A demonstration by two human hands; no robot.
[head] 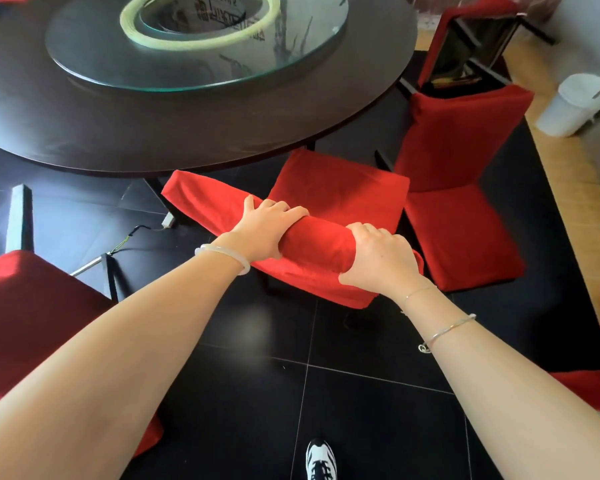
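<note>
Table (pixel 153 126) — round, dark — is faced at its near edge by the red-covered chair (pixel 340 192); the backrest top (pixel 317 242) is clasped by the left hand (pixel 264 230) and the right hand (pixel 378 258), fingers curled over the fabric.

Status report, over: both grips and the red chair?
Left grip, right grip curled round red chair backrest. Round table just ahead. Second chair close on right.

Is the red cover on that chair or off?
On: the red cover wraps seat and backrest; the left hand and right hand grip its top.
</note>
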